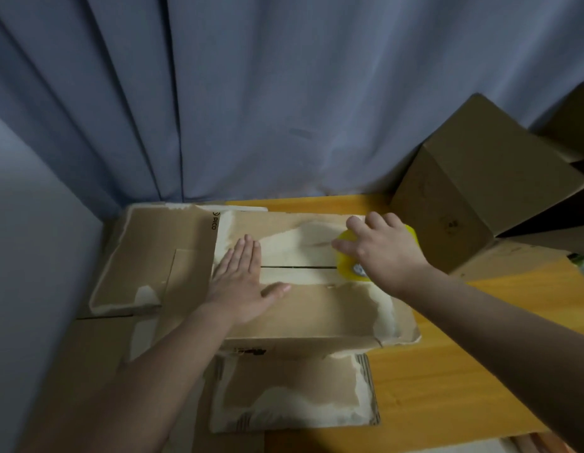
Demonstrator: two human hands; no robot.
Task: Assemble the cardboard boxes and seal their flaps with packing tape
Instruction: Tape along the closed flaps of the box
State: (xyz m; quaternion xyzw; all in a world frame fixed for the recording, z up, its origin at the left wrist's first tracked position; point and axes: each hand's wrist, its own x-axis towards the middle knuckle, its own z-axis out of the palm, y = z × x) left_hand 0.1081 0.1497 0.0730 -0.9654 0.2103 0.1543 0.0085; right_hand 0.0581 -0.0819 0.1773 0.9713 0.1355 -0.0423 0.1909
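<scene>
While a blue-grey curtain (284,93) hangs behind the orange wooden table (447,371), we look down on a worn cardboard box (317,315) whose two top flaps meet in a dark seam. Our left hand (245,282) lies flat, fingers straight and together, pressing the flaps at the seam's left end. Our right hand (382,246) curls over a yellow tape roll (346,259) at the seam's right end. Another brown box (473,191) sits at the table's far right.
</scene>
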